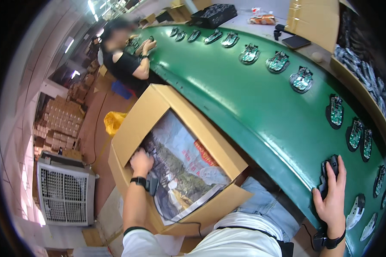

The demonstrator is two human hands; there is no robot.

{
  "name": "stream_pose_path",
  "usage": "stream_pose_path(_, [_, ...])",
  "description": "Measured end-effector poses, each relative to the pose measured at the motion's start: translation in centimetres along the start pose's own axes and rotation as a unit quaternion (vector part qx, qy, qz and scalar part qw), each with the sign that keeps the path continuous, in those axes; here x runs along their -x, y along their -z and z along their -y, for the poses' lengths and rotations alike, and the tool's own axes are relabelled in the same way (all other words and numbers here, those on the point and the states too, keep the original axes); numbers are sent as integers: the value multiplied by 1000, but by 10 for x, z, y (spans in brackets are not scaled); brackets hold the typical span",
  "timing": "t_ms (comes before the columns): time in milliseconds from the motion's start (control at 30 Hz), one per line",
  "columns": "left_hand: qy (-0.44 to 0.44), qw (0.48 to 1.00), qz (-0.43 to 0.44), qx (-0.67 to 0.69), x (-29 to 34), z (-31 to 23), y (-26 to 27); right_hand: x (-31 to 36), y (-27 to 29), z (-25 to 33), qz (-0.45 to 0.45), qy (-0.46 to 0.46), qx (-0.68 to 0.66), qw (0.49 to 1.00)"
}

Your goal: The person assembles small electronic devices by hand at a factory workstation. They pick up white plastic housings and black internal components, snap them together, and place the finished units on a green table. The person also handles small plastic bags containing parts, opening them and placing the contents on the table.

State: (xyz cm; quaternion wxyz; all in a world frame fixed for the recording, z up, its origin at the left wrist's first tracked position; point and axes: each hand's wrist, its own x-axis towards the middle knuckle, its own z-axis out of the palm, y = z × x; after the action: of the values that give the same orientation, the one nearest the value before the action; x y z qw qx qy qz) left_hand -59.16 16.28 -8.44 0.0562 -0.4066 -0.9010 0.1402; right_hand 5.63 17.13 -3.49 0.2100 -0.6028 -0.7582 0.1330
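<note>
My right hand (333,195) is closed around a black plastic mouse shell (329,173) at the near edge of a green conveyor belt (253,115). To my left stands an open cardboard box (206,132) lined with a clear printed plastic bag (180,145). My left hand (141,162) reaches into the box by its left wall, next to the bag; its fingertips are hidden, and whether they grip anything cannot be seen. Several mouse bases with green circuit boards (302,79) lie in a row along the belt. Two pale shell pieces (356,211) rest to the right of my right hand.
Across the belt, a person (126,60) in dark clothes handles a small part at the far left. Bins of parts (364,77) line the belt's far side, with a black tray (213,16) farther along. An air cooler (66,193) and stacked cartons (60,120) stand at left.
</note>
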Motion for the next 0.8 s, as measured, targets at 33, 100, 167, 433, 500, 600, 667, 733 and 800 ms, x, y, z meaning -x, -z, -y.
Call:
stream_pose_path(33, [-48, 995, -86, -24, 9, 5, -7, -1, 1, 0, 6, 12, -1, 1000])
stream_pose_path(100, [-98, 984, -147, -24, 23, -11, -6, -1, -1, 0, 12, 13, -3, 1000])
stream_pose_path(167, [-142, 974, -177, 25, 37, -33, 0, 0, -1, 0, 10, 8, -3, 1000])
stream_pose_path(433, [-355, 827, -368, 233, 90, -120, 115, -4, -2, 3, 10, 10, -10, 1000])
stream_pose_path(500, [-395, 772, -416, 274, 79, -146, 144, -4, -3, 0, 6, 7, -12, 1000])
stream_pose_path(600, [-439, 709, -465, 298, 32, -197, 174, -9, -5, -4, -11, 9, -14, 1000])
stream_pose_path(667, [-458, 682, -493, 286, -9, -242, 191, -9, -8, -6, -29, 12, -6, 999])
stream_pose_path(733, [-431, 756, -437, 226, -66, -272, 179, -11, -10, -4, -30, 27, -11, 999])
stream_pose_path(800, [-403, 851, -260, 214, -117, -293, 141, -14, -14, -6, -34, 38, -15, 999])
